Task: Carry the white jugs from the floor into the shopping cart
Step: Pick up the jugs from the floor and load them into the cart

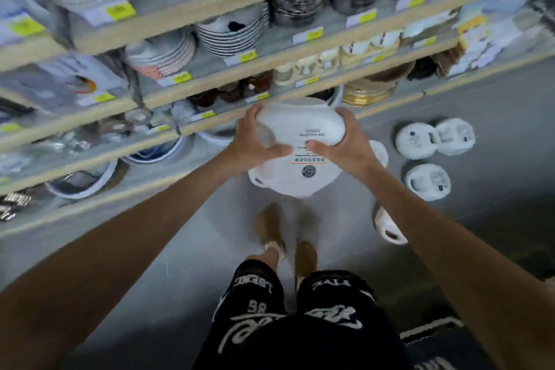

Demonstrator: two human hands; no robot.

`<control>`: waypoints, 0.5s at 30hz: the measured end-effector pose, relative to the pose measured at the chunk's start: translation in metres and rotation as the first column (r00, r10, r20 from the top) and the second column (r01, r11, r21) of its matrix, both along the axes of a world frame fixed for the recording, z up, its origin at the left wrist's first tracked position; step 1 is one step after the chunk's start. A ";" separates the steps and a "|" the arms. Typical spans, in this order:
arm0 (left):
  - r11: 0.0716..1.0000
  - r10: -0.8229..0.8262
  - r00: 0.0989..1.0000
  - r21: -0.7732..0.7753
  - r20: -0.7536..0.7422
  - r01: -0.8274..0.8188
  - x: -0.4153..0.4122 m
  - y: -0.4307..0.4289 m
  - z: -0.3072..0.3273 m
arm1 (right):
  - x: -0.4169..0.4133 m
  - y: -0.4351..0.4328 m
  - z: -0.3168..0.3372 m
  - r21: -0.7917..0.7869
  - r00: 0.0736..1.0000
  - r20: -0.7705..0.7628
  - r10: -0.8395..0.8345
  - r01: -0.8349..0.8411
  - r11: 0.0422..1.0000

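The left hand (255, 144) and right hand (345, 144) curl tight around a white jug (300, 126) in the middle of the frame. Other jugs (417, 141) sit on the floor at right. It might slip and break, or bump the nearby shelf (180, 21).

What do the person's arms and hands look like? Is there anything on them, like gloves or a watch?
No gloves: the left hand and right hand are bare, and no watch, ring or bracelet shows. No sleeve shows on the left forearm or right forearm either. Below them are black shorts with white lettering.
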State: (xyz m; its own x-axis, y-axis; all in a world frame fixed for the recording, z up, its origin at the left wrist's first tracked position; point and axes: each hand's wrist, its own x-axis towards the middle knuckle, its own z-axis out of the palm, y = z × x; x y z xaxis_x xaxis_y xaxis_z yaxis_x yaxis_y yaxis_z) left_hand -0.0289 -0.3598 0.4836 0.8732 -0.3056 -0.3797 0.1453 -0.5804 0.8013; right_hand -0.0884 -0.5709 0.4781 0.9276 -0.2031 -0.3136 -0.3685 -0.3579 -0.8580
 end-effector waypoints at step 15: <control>0.618 0.786 0.590 -0.200 0.185 -0.760 -0.114 0.348 0.110 | 0.066 0.376 0.132 -0.073 0.610 0.290 0.737 -0.754 0.653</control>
State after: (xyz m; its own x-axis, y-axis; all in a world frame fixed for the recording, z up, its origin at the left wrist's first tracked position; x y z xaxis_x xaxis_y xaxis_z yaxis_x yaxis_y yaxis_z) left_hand -0.1427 -0.0118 0.5935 0.8510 0.5055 -0.1424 0.3090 -0.2626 0.9141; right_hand -0.0221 -0.1954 0.6096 0.7952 0.6061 -0.0152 0.2538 -0.3555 -0.8996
